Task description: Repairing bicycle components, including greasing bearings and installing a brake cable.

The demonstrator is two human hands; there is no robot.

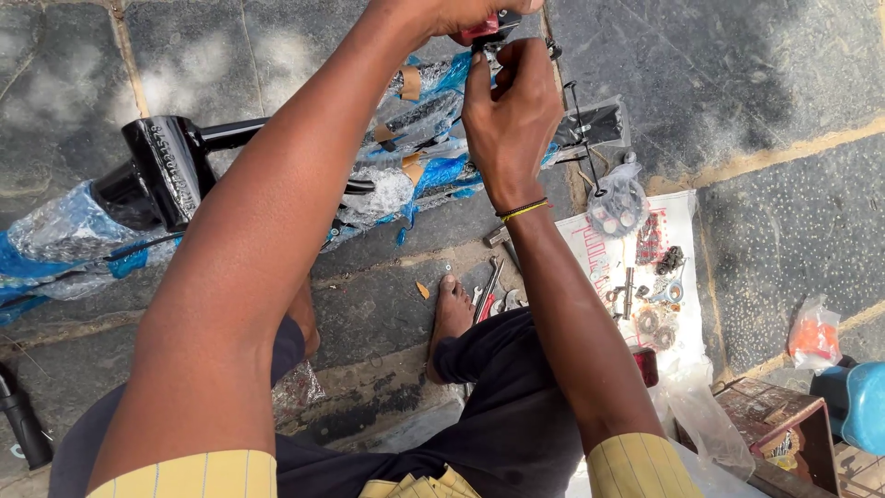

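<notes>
Hands meet at the top of the view, over a black bicycle frame (171, 171) that lies across the stone floor (756, 101), partly wrapped in blue and clear plastic wrap (55, 231). Our left hand (466, 14) is at the upper edge, half out of the picture, its fingers closed around a small red and black part (489, 29) mounted at the far end of the frame. Our right hand (512, 115) sits just below that part, thumb and fingertips pressed together on it, pinching at its lower side; we cannot tell exactly what piece the fingers grip. A thin band (524, 210) circles the right wrist.

So the part lies between the two hands, touching both, above the right one and just under the left one.

To the right of our right forearm, a sheet of white paper (687, 217) lies on the floor, carrying small metal parts: a toothed sprocket (618, 207) in clear plastic, washers (654, 327) and bolts. Near our bare foot (450, 318) a few wrenches (489, 295) rest on the stone. Farther right sit a small bag with something orange (813, 337) inside, a wooden box (784, 429) and a blue object (857, 401) at the edge. A black handle grip (23, 420) lies at the lower left.
</notes>
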